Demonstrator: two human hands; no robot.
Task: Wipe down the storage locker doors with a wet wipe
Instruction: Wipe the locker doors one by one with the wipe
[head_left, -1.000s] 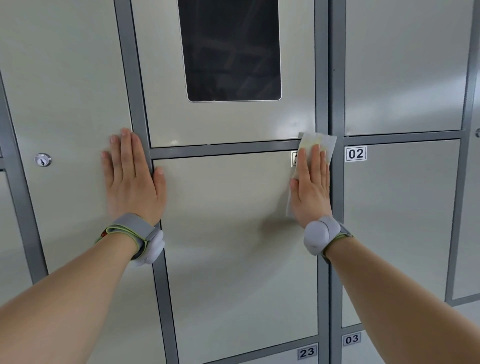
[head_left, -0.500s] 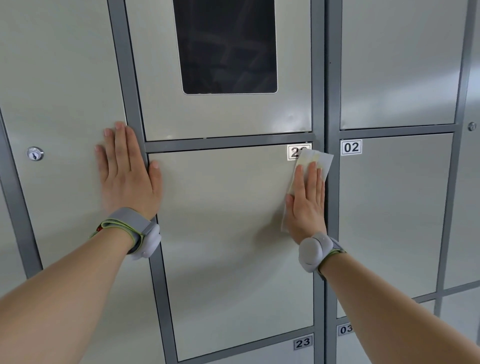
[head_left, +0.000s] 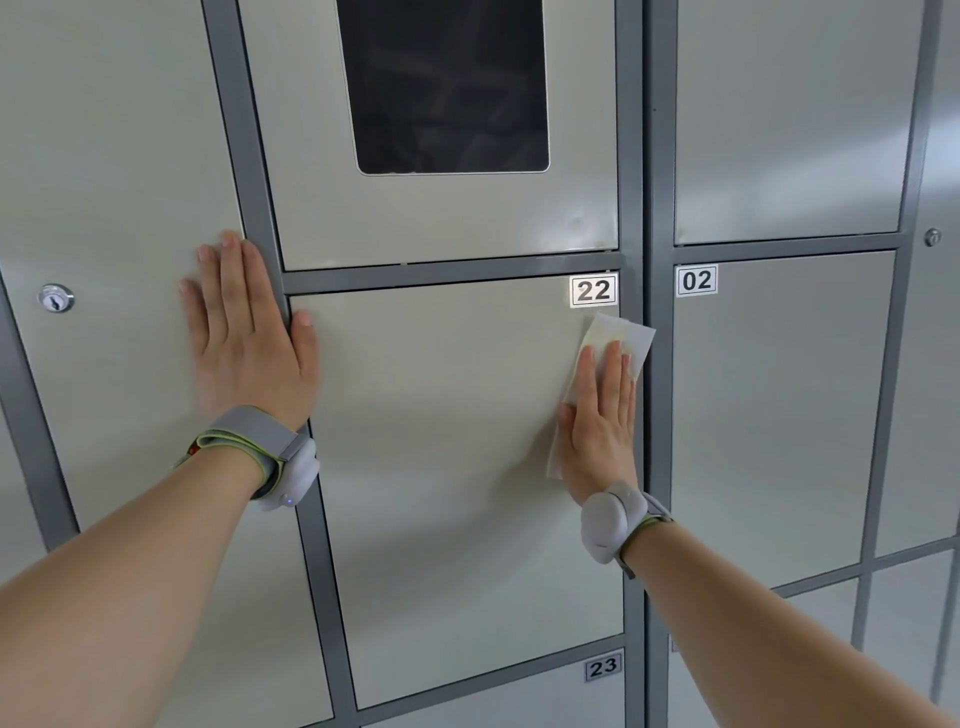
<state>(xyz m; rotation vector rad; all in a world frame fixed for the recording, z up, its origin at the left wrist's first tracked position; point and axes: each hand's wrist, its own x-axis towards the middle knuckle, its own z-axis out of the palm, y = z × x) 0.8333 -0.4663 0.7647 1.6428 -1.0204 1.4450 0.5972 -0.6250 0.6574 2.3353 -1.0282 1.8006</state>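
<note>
Head view: right hand (head_left: 602, 415) flat, fingers straight, pressing the wet wipe (head_left: 621, 332) onto door 22 (head_left: 441, 493), right edge, just under the number plate (head_left: 593, 290).
Bracing: left hand (head_left: 244, 343) flat on the next door (head_left: 114, 182), fingers straight, holding nothing.
Tip: imo use even palm pressure and overlapping strokes, and watch that loose top corner doesn't fold.

Downward stroke of the wipe along the right edge of door 22.

The right hand (head_left: 600, 421), flat on the wipe (head_left: 621, 332), has slid down door 22 (head_left: 441, 467). A second ago the wipe's top edge lay over the crossbar (head_left: 441, 270) and the hand hid the label (head_left: 593, 290); half a second ago the label was part covered. Now the label is fully exposed, and the wipe's upper corner sits just below it.
</note>
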